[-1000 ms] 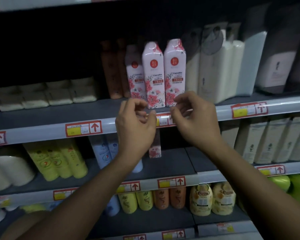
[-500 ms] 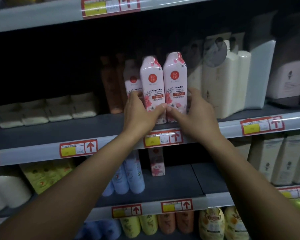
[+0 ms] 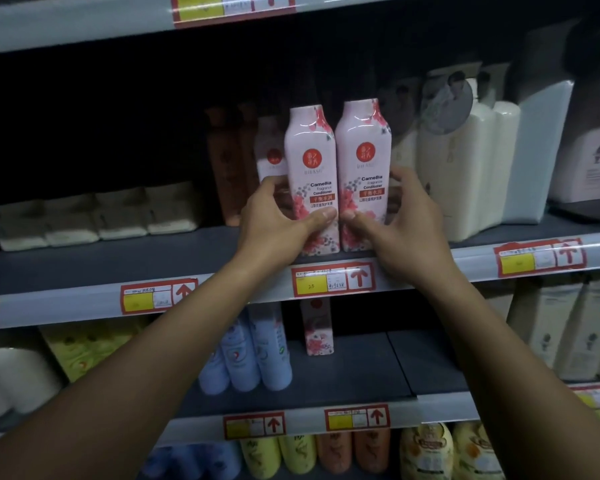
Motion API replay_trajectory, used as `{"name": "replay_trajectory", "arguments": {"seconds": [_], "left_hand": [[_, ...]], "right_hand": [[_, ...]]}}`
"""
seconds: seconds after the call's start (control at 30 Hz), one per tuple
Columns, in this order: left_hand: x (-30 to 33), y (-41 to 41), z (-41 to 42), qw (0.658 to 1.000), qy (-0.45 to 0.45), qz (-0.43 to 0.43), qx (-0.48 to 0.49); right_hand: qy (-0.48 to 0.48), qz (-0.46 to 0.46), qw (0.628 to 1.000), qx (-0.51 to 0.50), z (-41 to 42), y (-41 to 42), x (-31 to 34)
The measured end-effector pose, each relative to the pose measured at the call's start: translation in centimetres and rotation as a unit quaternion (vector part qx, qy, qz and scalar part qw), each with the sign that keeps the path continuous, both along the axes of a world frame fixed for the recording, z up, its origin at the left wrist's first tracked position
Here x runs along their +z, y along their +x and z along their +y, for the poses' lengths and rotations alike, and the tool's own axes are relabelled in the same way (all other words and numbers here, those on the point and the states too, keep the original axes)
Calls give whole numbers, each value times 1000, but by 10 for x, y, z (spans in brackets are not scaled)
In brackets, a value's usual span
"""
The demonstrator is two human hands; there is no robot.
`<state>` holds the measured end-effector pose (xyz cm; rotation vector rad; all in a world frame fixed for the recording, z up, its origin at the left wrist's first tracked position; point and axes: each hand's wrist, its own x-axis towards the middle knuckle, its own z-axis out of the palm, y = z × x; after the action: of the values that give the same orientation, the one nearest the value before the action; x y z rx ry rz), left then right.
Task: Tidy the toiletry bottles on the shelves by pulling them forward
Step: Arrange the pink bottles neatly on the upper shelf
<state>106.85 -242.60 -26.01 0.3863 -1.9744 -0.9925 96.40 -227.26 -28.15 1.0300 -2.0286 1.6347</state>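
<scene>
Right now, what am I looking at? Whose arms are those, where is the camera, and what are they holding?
You are seeing through a small camera worn on a person's head, looking forward and down, so the two bare arms reaching in from the bottom are that person's own. There is no robot here. In front is a shop shelf with red and yellow price tags along its edge. The left hand grips one pink Camellia conditioner bottle, and the right hand grips the second pink bottle right beside it. Both bottles stand upright near the shelf's front edge. Another pink bottle and brown bottles stand further back, and white bottles stand to the right. The shelf below holds light blue bottles.
</scene>
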Motion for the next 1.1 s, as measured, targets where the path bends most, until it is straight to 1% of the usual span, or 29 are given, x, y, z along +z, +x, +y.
{"name": "replay_trajectory", "arguments": {"seconds": [0.07,0.2,0.33,0.5,0.6,0.73,0.83,0.93,1.03,1.1], "left_hand": [[-2,7,3,1000,-11,19,2],[-6,25,13,996,-61,61,21],[-1,43,21,992,-74,102,9],[-1,67,30,988,-102,115,12],[-6,80,33,985,-128,112,22],[-18,94,35,986,-136,97,19],[-31,101,39,987,-133,84,6],[-52,103,40,991,-108,75,-25],[-75,102,35,994,-83,63,-27],[-91,102,33,995,-79,56,-26]], "right_hand": [[-11,10,1000,0,2,6,-1],[-54,52,997,-2,5,20,-2],[-78,83,993,15,13,35,4],[-113,115,986,38,28,51,5],[-102,139,984,37,34,54,-1],[-79,162,983,43,41,55,-14],[-66,157,984,53,45,58,-32],[-52,143,986,66,50,60,-51],[-26,110,990,86,51,60,-68],[4,104,990,93,52,59,-79]]}}
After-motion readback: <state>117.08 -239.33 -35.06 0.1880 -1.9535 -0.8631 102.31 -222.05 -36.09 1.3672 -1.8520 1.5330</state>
